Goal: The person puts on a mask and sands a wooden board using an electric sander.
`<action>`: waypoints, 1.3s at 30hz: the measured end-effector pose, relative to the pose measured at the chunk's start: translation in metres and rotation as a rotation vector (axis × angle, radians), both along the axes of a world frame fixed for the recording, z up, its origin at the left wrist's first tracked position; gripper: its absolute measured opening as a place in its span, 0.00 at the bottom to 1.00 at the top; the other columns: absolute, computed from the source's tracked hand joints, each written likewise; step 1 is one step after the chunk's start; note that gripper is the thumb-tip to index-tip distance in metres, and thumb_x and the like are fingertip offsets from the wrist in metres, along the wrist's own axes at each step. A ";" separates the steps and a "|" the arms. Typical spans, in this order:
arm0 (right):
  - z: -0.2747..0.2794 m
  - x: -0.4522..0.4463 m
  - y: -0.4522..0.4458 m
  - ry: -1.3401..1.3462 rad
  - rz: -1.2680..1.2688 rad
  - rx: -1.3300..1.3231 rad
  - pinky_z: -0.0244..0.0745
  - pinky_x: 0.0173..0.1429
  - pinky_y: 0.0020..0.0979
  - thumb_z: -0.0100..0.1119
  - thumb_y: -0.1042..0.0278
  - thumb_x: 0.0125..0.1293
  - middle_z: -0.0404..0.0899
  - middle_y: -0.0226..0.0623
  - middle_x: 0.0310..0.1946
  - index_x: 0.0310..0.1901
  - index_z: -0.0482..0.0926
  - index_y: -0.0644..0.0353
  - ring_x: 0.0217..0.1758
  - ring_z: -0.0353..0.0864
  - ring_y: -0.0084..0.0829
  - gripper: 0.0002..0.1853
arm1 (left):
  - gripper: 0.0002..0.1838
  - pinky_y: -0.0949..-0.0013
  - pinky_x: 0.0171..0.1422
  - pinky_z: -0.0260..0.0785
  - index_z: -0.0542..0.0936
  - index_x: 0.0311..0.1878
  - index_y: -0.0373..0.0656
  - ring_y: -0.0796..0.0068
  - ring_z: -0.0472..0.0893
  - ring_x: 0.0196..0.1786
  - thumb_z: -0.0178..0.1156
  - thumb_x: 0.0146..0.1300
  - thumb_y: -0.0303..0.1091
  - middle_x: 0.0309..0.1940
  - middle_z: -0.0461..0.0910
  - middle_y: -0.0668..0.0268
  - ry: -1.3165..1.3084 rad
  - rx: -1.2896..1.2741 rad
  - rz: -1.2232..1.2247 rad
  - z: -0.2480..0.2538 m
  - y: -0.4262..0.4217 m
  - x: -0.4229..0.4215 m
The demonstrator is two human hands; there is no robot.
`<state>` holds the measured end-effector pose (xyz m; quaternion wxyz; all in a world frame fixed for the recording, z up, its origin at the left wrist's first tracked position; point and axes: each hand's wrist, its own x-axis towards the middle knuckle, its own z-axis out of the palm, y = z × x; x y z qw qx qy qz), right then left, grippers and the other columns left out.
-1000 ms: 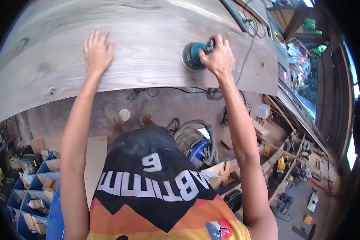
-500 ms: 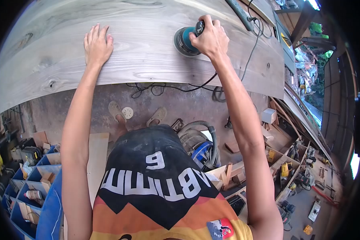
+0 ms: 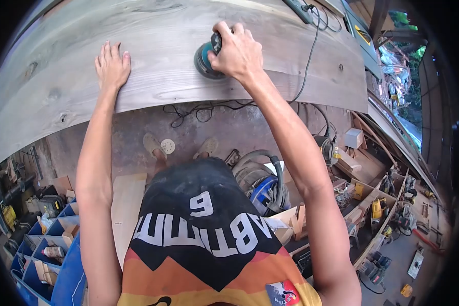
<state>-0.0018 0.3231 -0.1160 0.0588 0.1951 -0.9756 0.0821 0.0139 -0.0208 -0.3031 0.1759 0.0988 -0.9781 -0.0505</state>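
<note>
A wide, greyish wooden slab (image 3: 158,66) with knots and visible grain spans the upper part of the view. My right hand (image 3: 237,53) is wrapped round the black top of a teal sander (image 3: 207,60), whose round base rests on the slab. Flat on the wood to the left lies my left hand (image 3: 112,66), its fingers a little spread and nothing in it. The sander's underside is hidden against the wood.
A power strip (image 3: 298,10) and cords lie at the slab's far edge. Below the near edge are loose cables (image 3: 199,109), a sanding disc (image 3: 168,146) on the floor, and a blue vacuum (image 3: 265,195). Blue bins (image 3: 69,273) stand lower left; tool-filled wooden compartments lie right.
My right hand has moved the sander leftward along the slab, closer to my left hand. My left hand stays flat on the wood. The camera view has shifted slightly.
</note>
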 end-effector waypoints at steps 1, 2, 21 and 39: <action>-0.002 -0.002 -0.002 0.016 -0.015 0.004 0.84 0.54 0.55 0.74 0.49 0.57 0.80 0.50 0.52 0.61 0.78 0.43 0.57 0.84 0.54 0.30 | 0.30 0.40 0.87 0.45 0.71 0.76 0.50 0.52 0.58 0.85 0.51 0.78 0.52 0.81 0.64 0.52 0.011 0.021 -0.014 0.000 0.000 0.003; -0.003 -0.011 -0.005 0.036 -0.029 0.008 0.84 0.54 0.55 0.74 0.49 0.57 0.80 0.50 0.52 0.61 0.78 0.44 0.58 0.84 0.54 0.30 | 0.30 0.39 0.87 0.44 0.71 0.76 0.50 0.52 0.58 0.85 0.52 0.77 0.53 0.81 0.64 0.51 0.026 0.042 -0.027 0.001 0.000 0.003; -0.003 0.023 0.036 0.100 -0.090 0.029 0.85 0.50 0.53 0.76 0.52 0.55 0.81 0.46 0.49 0.58 0.79 0.43 0.53 0.85 0.52 0.28 | 0.31 0.39 0.87 0.42 0.71 0.77 0.50 0.52 0.58 0.85 0.51 0.77 0.55 0.81 0.64 0.52 0.047 0.040 -0.031 -0.003 -0.003 -0.001; 0.000 0.059 0.022 0.058 -0.051 0.033 0.84 0.51 0.53 0.76 0.51 0.57 0.81 0.46 0.49 0.58 0.79 0.45 0.53 0.85 0.51 0.28 | 0.32 0.39 0.86 0.46 0.71 0.77 0.50 0.50 0.60 0.84 0.52 0.77 0.55 0.80 0.65 0.50 0.081 0.043 -0.082 -0.003 -0.007 0.001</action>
